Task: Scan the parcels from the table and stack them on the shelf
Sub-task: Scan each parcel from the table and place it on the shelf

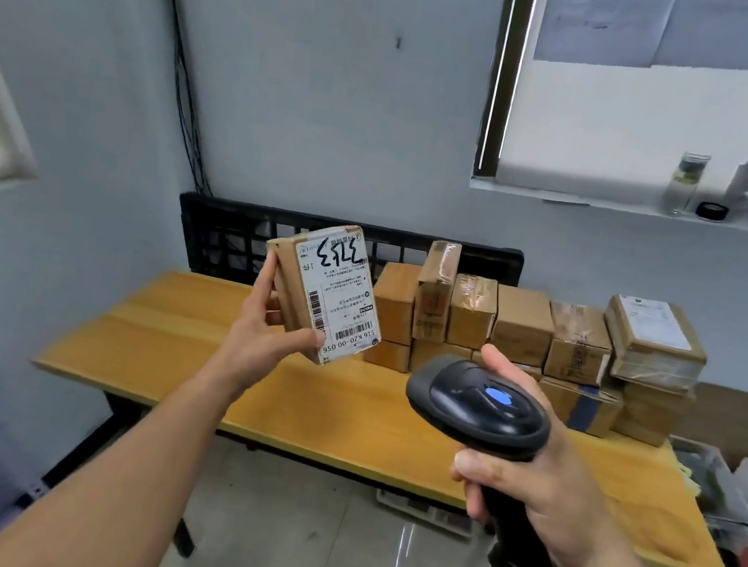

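Head view: left hand (269,315) pinches labelled parcel (326,290) at frame centre; right hand (540,492) grips scanner (480,404), aimed at it. Scan apparently underway; stacked parcels (535,347) wait on table (184,325), centre right; shelf unseen

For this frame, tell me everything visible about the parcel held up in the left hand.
The parcel is a small brown cardboard box. Its broad face carries a white shipping label with barcodes, printed text and large black handwritten marks, all upside down to the camera. It is held in the air, tilted, label toward the camera, above the table. The left hand grips it, fingers along its left side and thumb at the label's lower edge. The scanner is close but not touching.
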`<state>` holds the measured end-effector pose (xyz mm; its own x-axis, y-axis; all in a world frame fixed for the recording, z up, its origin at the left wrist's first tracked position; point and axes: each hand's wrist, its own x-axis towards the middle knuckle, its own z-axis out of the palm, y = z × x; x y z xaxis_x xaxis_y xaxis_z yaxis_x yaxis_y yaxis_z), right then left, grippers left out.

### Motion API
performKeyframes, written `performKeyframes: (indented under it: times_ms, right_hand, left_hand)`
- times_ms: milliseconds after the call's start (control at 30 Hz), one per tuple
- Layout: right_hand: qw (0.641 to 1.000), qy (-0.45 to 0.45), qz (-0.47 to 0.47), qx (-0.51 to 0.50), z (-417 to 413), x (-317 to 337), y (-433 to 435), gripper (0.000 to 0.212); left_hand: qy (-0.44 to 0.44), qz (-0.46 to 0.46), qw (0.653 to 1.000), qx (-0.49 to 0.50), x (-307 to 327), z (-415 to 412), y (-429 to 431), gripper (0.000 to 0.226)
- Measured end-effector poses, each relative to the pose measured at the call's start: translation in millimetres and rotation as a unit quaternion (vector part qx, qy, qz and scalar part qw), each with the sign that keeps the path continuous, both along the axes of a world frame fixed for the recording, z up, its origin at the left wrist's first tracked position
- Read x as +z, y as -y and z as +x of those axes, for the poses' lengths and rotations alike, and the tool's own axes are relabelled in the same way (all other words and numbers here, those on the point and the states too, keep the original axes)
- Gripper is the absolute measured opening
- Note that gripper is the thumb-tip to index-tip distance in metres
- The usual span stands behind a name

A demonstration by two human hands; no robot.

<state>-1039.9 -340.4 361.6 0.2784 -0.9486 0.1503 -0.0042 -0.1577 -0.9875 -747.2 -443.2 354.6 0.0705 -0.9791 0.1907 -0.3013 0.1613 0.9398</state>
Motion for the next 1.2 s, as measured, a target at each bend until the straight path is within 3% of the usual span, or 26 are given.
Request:
performKeyframes:
  times_ms: [233, 767, 1067, 1200]
  right_hand:
    - [0.998, 0.016, -0.015, 0.06, 107.9, 14.7, 14.8, 0.119]
    - [0.979, 0.043, -0.043, 0.195, 380.3, 43.8, 30.9, 0.103]
    - [0.963, 0.028, -0.056, 0.264, 500.7, 53.6, 32.8, 0.104]
    - [0.95, 0.021, -0.056, 0.305, 536.3, 56.9, 34.8, 0.099]
  left_hand:
    - [0.003, -0.024, 0.997, 0.072, 11.7, 118.3, -22.5, 0.114]
    - [-0.006, -0.087, 0.969, 0.23, 71.3, 379.5, -121.7, 0.115]
    - [-0.019, -0.123, 0.936, 0.328, 106.5, 485.3, -184.7, 0.113]
    - [-0.039, -0.143, 0.911, 0.385, 118.7, 527.3, -207.5, 0.093]
